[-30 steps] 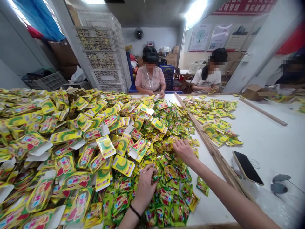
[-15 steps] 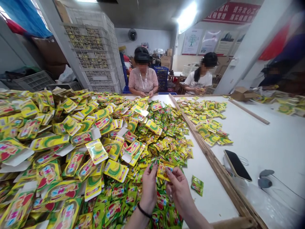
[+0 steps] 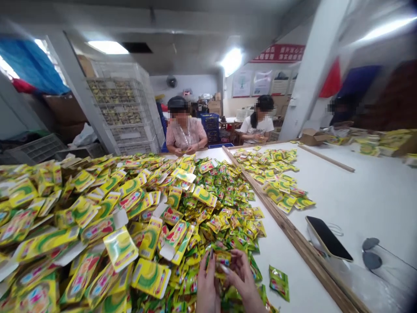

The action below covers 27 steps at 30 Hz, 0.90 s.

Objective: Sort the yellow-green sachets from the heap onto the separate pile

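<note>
Both my hands meet at the bottom middle of the head view over a big heap of yellow-green sachets [image 3: 224,204]. My left hand [image 3: 206,289] and my right hand [image 3: 243,280] pinch a few small sachets [image 3: 222,258] between their fingertips. To the left of my hands lie flat yellow cartons [image 3: 120,248], piled across the whole left half of the table. One loose sachet [image 3: 279,282] lies alone on the white table to the right of my right hand.
A wooden strip [image 3: 293,234] splits the white table [image 3: 358,195]. Right of it lie a smaller pile of packets [image 3: 276,174], a phone on a stand [image 3: 329,239] and sunglasses [image 3: 371,254]. Two people [image 3: 184,130] sit at the far end; stacked white crates [image 3: 124,108] stand behind.
My right hand came back from the heap and joined the left, and both now hold sachets closer to me. The camera tilted upward, so my hands sit lower in the picture.
</note>
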Each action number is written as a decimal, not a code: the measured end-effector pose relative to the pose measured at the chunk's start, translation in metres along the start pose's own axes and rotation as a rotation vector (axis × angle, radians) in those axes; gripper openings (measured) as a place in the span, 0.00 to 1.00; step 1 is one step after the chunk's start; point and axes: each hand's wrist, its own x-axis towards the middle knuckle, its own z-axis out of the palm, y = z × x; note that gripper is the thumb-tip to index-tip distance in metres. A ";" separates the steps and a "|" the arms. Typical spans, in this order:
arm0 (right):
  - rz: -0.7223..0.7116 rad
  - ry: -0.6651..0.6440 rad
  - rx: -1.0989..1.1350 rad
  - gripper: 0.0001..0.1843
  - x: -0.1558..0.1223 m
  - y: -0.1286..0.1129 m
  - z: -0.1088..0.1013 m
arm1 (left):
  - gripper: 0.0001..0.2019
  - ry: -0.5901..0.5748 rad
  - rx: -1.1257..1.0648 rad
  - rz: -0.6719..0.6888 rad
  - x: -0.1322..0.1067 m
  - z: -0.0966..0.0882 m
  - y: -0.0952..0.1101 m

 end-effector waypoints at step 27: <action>-0.152 -0.163 -0.346 0.22 0.023 0.024 -0.023 | 0.25 -0.083 0.691 0.475 0.057 -0.020 -0.027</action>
